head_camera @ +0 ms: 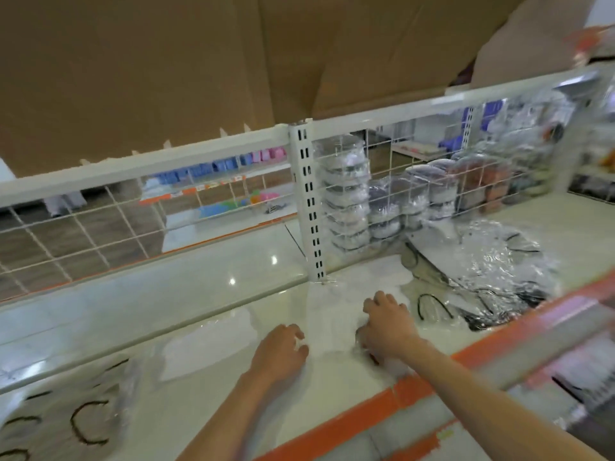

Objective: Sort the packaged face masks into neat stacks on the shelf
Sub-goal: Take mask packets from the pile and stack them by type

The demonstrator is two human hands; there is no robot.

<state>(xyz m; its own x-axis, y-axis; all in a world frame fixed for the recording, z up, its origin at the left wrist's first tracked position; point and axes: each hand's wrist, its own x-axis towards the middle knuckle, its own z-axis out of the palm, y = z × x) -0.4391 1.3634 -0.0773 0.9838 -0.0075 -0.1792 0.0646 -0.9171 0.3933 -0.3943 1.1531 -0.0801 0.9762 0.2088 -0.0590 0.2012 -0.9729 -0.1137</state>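
Observation:
A stack of white packaged masks (pixel 332 321) lies on the white shelf (pixel 266 287), near its front edge. My left hand (pixel 283 347) has its fingers curled against the stack's left side. At the stack's right side, my right hand (pixel 386 322) grips it with fingers bent over the top. A loose heap of masks in clear wrappers with black ear loops (pixel 482 274) spreads out to the right. More wrapped masks with dark loops (pixel 83 420) lie at the near left, and a flat white packet (pixel 199 347) sits just left of my left hand.
A perforated white upright (pixel 309 201) and a wire grid back panel (pixel 100 227) close the shelf's rear. Behind the grid stand stacks of wrapped goods (pixel 349 194). An orange-taped front edge (pixel 382 407) runs along the shelf. Brown cardboard (pixel 166 61) looms overhead.

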